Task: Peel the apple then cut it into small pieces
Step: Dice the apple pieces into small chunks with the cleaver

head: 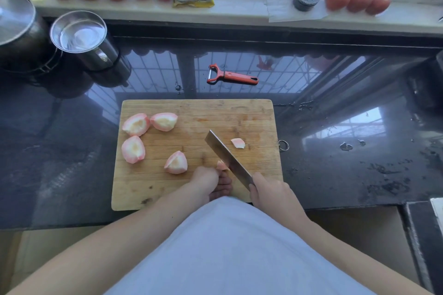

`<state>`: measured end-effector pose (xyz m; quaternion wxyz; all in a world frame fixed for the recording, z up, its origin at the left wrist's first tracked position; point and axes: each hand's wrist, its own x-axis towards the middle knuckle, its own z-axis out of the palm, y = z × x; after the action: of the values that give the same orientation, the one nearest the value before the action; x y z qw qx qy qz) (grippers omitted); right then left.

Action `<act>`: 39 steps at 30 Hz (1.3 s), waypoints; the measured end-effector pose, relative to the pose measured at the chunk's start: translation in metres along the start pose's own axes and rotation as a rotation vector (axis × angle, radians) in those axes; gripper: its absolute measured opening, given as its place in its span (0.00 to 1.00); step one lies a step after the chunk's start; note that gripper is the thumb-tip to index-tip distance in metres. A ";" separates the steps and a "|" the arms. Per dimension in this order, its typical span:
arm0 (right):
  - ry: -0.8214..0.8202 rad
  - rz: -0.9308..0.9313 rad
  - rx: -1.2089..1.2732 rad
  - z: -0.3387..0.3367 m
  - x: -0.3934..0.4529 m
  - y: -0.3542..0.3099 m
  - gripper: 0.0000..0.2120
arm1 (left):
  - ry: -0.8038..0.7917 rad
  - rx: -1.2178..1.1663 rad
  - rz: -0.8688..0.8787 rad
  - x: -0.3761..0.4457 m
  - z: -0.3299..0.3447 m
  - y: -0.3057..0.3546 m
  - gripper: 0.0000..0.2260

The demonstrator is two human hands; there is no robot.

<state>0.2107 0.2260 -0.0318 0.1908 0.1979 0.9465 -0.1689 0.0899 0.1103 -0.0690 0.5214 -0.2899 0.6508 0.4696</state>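
Right hand (268, 190): fingers wrapped round the handle of the steel cleaver (227, 158), blade on the rectangular bamboo cutting board (191, 108).
Left hand (206, 179): fingers curled, seemingly pinching a small peeled apple piece (221, 165) against the blade.
Apple: four peeled pinkish wedges (136, 124) on the board's left half.

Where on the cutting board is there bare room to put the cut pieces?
The far right of the cutting board, behind the small slice, is bare. The left is crowded with apple chunks; the near middle holds both hands and the knife.
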 end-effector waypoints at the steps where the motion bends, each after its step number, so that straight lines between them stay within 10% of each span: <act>1: 0.016 0.003 0.006 -0.002 -0.003 0.001 0.06 | 0.003 -0.001 -0.002 0.001 0.000 -0.001 0.12; 39: 0.104 -0.331 -0.359 -0.031 0.013 0.038 0.29 | 0.003 0.122 0.063 0.013 0.004 -0.001 0.11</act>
<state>0.2074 0.2752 -0.0198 0.1439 0.0116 0.9894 -0.0165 0.0882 0.1153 -0.0818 0.5221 -0.2377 0.6880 0.4446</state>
